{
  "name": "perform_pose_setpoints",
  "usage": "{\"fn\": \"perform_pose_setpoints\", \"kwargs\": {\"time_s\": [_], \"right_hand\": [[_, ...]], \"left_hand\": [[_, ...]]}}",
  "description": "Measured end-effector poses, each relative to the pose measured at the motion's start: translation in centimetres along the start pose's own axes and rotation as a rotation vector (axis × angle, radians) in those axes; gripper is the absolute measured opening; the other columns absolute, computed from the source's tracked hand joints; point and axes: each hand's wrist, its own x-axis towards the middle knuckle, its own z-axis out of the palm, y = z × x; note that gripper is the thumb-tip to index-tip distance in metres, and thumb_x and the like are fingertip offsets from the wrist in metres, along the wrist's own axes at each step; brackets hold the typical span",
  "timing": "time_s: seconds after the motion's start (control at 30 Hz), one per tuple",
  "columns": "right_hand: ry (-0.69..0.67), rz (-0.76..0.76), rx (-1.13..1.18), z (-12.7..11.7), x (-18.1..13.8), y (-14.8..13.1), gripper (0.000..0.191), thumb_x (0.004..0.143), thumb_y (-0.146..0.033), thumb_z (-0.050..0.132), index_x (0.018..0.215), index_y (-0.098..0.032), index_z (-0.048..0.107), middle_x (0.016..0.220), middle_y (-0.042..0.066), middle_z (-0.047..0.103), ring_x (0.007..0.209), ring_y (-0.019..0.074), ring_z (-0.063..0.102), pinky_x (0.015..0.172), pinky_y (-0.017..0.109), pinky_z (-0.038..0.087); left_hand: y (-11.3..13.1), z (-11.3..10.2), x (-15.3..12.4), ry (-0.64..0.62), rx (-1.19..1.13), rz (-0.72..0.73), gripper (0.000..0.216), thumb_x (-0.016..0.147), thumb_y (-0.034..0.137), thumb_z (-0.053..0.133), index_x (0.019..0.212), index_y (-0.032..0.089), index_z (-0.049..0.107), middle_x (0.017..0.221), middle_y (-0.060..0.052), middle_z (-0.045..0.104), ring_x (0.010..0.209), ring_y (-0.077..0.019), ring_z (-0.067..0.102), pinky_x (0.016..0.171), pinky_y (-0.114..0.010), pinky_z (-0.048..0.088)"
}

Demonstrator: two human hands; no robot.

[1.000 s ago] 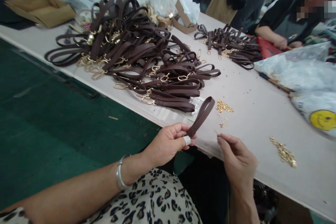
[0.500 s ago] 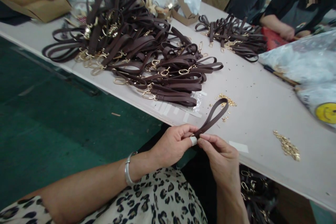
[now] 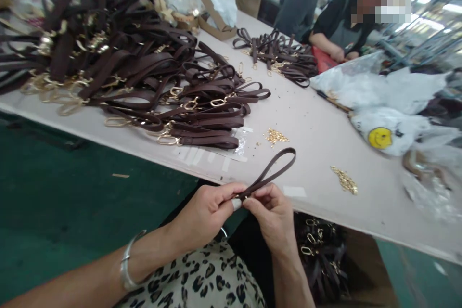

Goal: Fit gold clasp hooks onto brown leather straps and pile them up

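A dark brown wrist strap (image 3: 275, 166) with a loop at its far end is held between my two hands, just off the table's near edge. My left hand (image 3: 212, 207) pinches its lower end; white tape wraps the thumb. My right hand (image 3: 271, 211) has thumb and fingertips closed on the strap close beside the left thumb. Something small and bright shows at the right fingertips, too small to name. The strap's bottom end is hidden by my fingers. Beyond the loop lies a small heap of gold-coloured metal pieces (image 3: 276, 136).
A big pile of brown straps with gold clips (image 3: 144, 67) covers the left of the table (image 3: 317, 154). More straps (image 3: 277, 55) lie farther back, near a co-worker (image 3: 334, 33). Another gold heap (image 3: 344, 180) is at right. Below the edge sits a box of straps (image 3: 364, 260).
The view has swung right and up, so the table contents sit farther left. Both hands still hold the strap, and its loop now leans lower to the right.
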Motion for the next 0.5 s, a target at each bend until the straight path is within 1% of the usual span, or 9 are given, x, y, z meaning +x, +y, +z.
{"fn": "perform_pose_setpoints", "kwargs": {"time_s": [0.13,0.2,0.27,0.3,0.33,0.4,0.43,0.47,0.5], "right_hand": [[0.018,-0.021,0.011,0.1,-0.1,-0.4,0.023,0.070,-0.024,0.079,0.076,-0.021,0.056,0.069,-0.005,0.063,0.064,0.0119,0.058,0.063,0.025,0.047],[0.037,-0.045,-0.015,0.0,-0.2,-0.7,0.022,0.073,-0.026,0.077,0.077,-0.021,0.056,0.070,-0.005,0.064,0.064,0.0126,0.060,0.064,0.026,0.049],[0.023,-0.090,-0.107,-0.7,-0.1,-1.2,0.017,0.078,-0.029,0.074,0.082,-0.021,0.059,0.074,-0.003,0.067,0.067,0.0137,0.063,0.067,0.027,0.051],[0.015,-0.126,-0.181,-1.6,0.2,-1.4,0.015,0.081,-0.031,0.071,0.086,-0.021,0.061,0.077,-0.002,0.069,0.070,0.0143,0.064,0.069,0.028,0.052],[0.032,-0.177,-0.294,-2.8,0.7,-1.6,0.015,0.084,-0.034,0.068,0.090,-0.021,0.063,0.081,-0.001,0.070,0.073,0.0150,0.066,0.071,0.028,0.053],[0.155,-0.288,-0.563,-6.5,2.4,-2.0,0.022,0.090,-0.040,0.059,0.100,-0.022,0.068,0.092,0.003,0.074,0.083,0.0174,0.068,0.079,0.031,0.054],[0.287,-0.346,-0.750,-8.8,3.5,-2.1,0.028,0.093,-0.042,0.053,0.104,-0.022,0.069,0.099,0.005,0.074,0.090,0.0187,0.069,0.085,0.034,0.054],[0.391,-0.356,-0.822,-11.3,4.8,-2.2,0.033,0.093,-0.042,0.050,0.110,-0.020,0.068,0.108,0.009,0.073,0.100,0.0217,0.067,0.094,0.039,0.051],[0.467,-0.356,-0.865,-14.0,6.1,-2.3,0.038,0.093,-0.041,0.048,0.116,-0.017,0.066,0.117,0.013,0.070,0.109,0.0249,0.063,0.102,0.044,0.045]], "left_hand": [[-0.2,0.6,0.2,-0.004,0.039,-0.019,0.036,0.091,0.019,0.058,0.122,0.029,0.073,0.111,0.000,0.077,0.103,-0.0221,0.069,0.093,-0.025,0.050],[-0.1,1.0,0.6,-0.015,-0.041,-0.067,0.034,0.091,0.022,0.060,0.121,0.028,0.074,0.111,-0.001,0.076,0.103,-0.0223,0.069,0.092,-0.026,0.051],[0.1,1.5,1.1,-0.038,-0.182,-0.159,0.034,0.091,0.027,0.061,0.123,0.026,0.072,0.107,-0.003,0.075,0.092,-0.0207,0.070,0.086,-0.027,0.054],[0.2,1.7,1.4,-0.042,-0.256,-0.217,0.036,0.091,0.030,0.061,0.125,0.025,0.071,0.103,-0.004,0.075,0.085,-0.0192,0.069,0.081,-0.028,0.056],[0.3,1.8,1.6,-0.036,-0.322,-0.271,0.039,0.090,0.031,0.062,0.127,0.024,0.070,0.098,-0.004,0.074,0.078,-0.0175,0.068,0.076,-0.027,0.056],[0.3,1.8,1.8,-0.007,-0.416,-0.354,0.045,0.087,0.032,0.065,0.131,0.023,0.067,0.093,-0.004,0.073,0.071,-0.0151,0.065,0.070,-0.026,0.056],[0.2,1.7,1.9,0.008,-0.447,-0.381,0.047,0.085,0.032,0.067,0.132,0.023,0.066,0.093,-0.004,0.073,0.070,-0.0146,0.065,0.070,-0.026,0.055],[0.2,1.5,1.8,0.020,-0.471,-0.400,0.049,0.084,0.031,0.069,0.132,0.024,0.066,0.095,-0.004,0.072,0.070,-0.0143,0.065,0.069,-0.026,0.055],[0.0,1.3,1.7,0.026,-0.489,-0.417,0.050,0.082,0.030,0.071,0.132,0.025,0.066,0.097,-0.004,0.072,0.071,-0.0143,0.065,0.069,-0.026,0.055]]}}
